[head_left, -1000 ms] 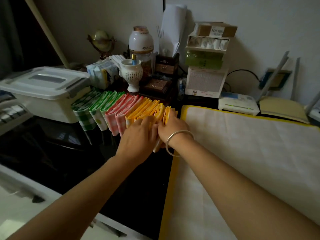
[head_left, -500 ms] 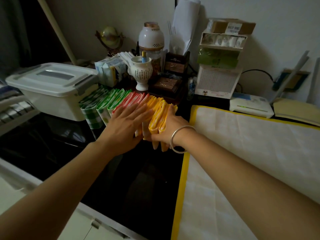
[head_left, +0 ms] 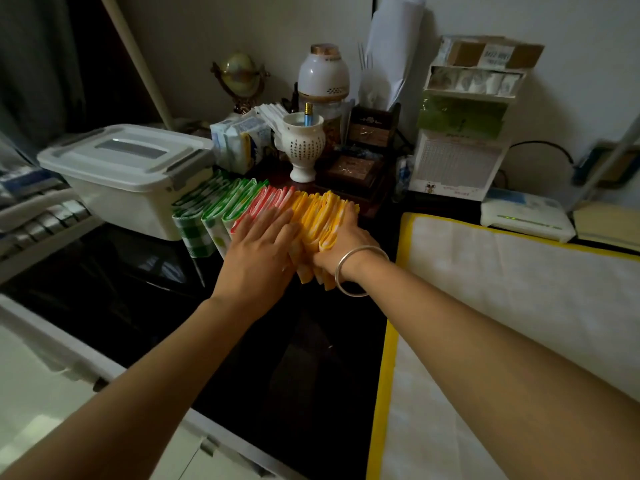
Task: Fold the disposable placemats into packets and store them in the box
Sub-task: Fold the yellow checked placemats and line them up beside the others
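A row of folded placemat packets stands on edge on the black tabletop: green ones (head_left: pixel 207 209) at the left, red ones (head_left: pixel 273 199) in the middle, yellow ones (head_left: pixel 318 213) at the right. My left hand (head_left: pixel 261 251) lies flat, fingers stretched, over the red packets and against the left side of the yellow ones. My right hand (head_left: pixel 346 240), with a silver bangle on the wrist, presses on the right end of the yellow packets. The yellow packets are squeezed between both hands. A white plastic box (head_left: pixel 121 199) with its lid shut stands just left of the green packets.
A large white mat with a yellow border (head_left: pixel 519 306) lies flat on the right. Behind the packets stand a white perforated cup (head_left: pixel 304 147), dark wooden boxes (head_left: pixel 353 171), tissue packs (head_left: pixel 239 140) and a calendar stand (head_left: pixel 457 164). A white router (head_left: pixel 526 220) sits at the back right.
My left hand has slid left from the yellow packets onto the red ones and flattened. My right hand stays at the row's right end, pushing the yellow packets closer together.
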{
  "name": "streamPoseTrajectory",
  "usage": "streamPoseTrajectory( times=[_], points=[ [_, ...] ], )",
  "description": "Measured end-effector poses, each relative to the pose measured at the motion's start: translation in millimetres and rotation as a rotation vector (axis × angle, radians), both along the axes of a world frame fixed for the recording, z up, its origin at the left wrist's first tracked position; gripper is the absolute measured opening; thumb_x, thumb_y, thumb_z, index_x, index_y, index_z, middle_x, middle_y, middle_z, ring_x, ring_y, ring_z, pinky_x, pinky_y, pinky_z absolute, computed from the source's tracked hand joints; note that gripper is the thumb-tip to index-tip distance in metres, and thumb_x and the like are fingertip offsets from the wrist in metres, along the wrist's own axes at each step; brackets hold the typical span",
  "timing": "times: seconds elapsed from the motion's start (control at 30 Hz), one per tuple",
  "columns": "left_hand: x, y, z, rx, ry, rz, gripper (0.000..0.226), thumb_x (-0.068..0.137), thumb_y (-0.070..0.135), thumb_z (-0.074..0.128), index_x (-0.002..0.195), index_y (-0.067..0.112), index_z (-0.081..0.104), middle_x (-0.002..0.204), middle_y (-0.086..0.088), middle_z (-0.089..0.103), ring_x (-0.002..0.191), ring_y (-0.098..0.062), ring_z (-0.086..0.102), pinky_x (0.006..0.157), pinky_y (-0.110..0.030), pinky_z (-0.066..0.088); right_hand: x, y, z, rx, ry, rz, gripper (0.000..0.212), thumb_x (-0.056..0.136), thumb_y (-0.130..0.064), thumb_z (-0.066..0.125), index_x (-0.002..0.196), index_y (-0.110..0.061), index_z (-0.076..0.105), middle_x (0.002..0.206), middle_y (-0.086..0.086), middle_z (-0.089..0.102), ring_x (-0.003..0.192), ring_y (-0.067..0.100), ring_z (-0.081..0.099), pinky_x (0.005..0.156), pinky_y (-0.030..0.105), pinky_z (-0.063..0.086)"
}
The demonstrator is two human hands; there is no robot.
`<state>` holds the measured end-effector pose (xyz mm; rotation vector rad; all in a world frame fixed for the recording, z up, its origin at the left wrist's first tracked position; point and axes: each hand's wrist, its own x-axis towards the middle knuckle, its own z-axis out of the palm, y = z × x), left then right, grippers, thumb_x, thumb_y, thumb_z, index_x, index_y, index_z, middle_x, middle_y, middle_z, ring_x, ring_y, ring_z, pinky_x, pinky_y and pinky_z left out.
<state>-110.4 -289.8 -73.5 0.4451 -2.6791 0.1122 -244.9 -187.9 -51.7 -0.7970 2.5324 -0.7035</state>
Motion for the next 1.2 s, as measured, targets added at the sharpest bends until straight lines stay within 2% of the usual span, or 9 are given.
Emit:
streamPoseTrajectory(
  times=[0.1, 0.23, 0.33, 0.5, 0.7, 0.83, 0.93, 1.03, 1.2],
  points=[
    [-2, 3, -1, 0.052, 0.025, 0.008, 0.061, 0.091, 0.045, 0.06, 0.143, 0.017, 0.044, 0.156, -0.004, 0.034, 0.148, -0.027, 0.021, 0.121, -0.05, 0.014, 1, 3, -2, -0.065, -0.018, -0.05, 0.116, 0.076, -0.041, 0.072, 0.148, -0.02, -0.017, 0.129, 0.013, 0.053, 0.113, 0.034, 0.056, 0.091, 0.036, 0.043],
    [-5, 2, 3, 0.104, 0.021, 0.015, 0.057, 0.096, 0.041, 0.055, 0.146, 0.016, 0.039, 0.158, -0.003, 0.03, 0.149, -0.024, 0.016, 0.122, -0.047, 0.009, 7, -3, -5, -0.184, -0.208, -0.13, 0.094, 0.07, -0.039, 0.075, 0.135, -0.021, 0.008, 0.114, 0.008, 0.054, 0.105, 0.032, 0.058, 0.092, 0.038, 0.048],
    [-2, -6, 9, 0.122, -0.053, 0.027, 0.075, 0.093, 0.04, 0.06, 0.153, 0.014, 0.023, 0.16, -0.006, 0.024, 0.15, -0.023, 0.011, 0.123, -0.044, 0.006, 17, -17, -12, -0.314, -0.397, -0.218, 0.093, 0.054, -0.044, 0.078, 0.121, -0.024, 0.017, 0.12, 0.012, 0.054, 0.101, 0.035, 0.062, 0.09, 0.047, 0.053],
    [8, -14, 17, 0.138, -0.134, 0.007, 0.089, 0.088, 0.031, 0.066, 0.156, 0.02, 0.009, 0.163, -0.003, 0.016, 0.151, -0.021, 0.002, 0.123, -0.042, 0.002, 14, -29, -13, -0.322, -0.441, -0.181, 0.09, 0.068, -0.039, 0.08, 0.13, -0.016, 0.019, 0.13, 0.012, 0.047, 0.115, 0.033, 0.054, 0.097, 0.047, 0.048],
    [13, -1, 16, 0.046, -0.083, -0.079, 0.086, 0.074, 0.008, 0.061, 0.152, 0.023, 0.028, 0.163, -0.009, 0.013, 0.151, -0.028, -0.001, 0.12, -0.054, -0.001, 7, -20, -12, -0.342, -0.514, -0.073, 0.096, 0.06, -0.036, 0.082, 0.134, -0.024, 0.022, 0.123, 0.009, 0.055, 0.1, 0.029, 0.064, 0.083, 0.044, 0.057],
    [9, 17, 17, 0.072, -0.041, -0.118, 0.071, 0.08, 0.024, 0.04, 0.15, 0.023, 0.034, 0.162, -0.007, 0.019, 0.15, -0.027, 0.009, 0.121, -0.046, -0.001, -1, 11, -4, -0.485, -0.642, -0.06, 0.039, 0.086, -0.028, 0.063, 0.121, -0.019, 0.047, 0.099, 0.01, 0.068, 0.079, 0.023, 0.07, 0.062, 0.032, 0.056],
    [5, 29, 17, 0.078, -0.047, -0.144, 0.076, 0.075, 0.031, 0.019, 0.148, 0.021, 0.038, 0.159, -0.009, 0.026, 0.149, -0.028, 0.015, 0.121, -0.048, 0.005, -6, 33, 2, -0.56, -0.661, -0.145, 0.009, 0.094, -0.024, 0.051, 0.094, -0.019, 0.059, 0.083, 0.005, 0.067, 0.081, 0.024, 0.067, 0.074, 0.04, 0.055],
    [3, 38, 16, 0.102, -0.047, -0.163, 0.074, 0.077, 0.032, 0.017, 0.146, 0.019, 0.041, 0.158, -0.009, 0.028, 0.149, -0.029, 0.017, 0.121, -0.048, 0.007, -10, 47, 0, -0.578, -0.62, -0.231, 0.01, 0.097, -0.019, 0.052, 0.104, -0.014, 0.058, 0.098, 0.008, 0.064, 0.092, 0.029, 0.066, 0.075, 0.04, 0.056],
    [2, 63, 11, 0.108, -0.011, -0.216, 0.065, 0.078, 0.012, 0.038, 0.142, 0.021, 0.041, 0.157, -0.008, 0.031, 0.147, -0.028, 0.02, 0.121, -0.046, 0.01, -12, 65, -3, -0.517, -0.518, -0.263, 0.014, 0.098, -0.015, 0.05, 0.085, -0.017, 0.055, 0.099, 0.009, 0.062, 0.08, 0.028, 0.066, 0.081, 0.043, 0.056]
  ],
)
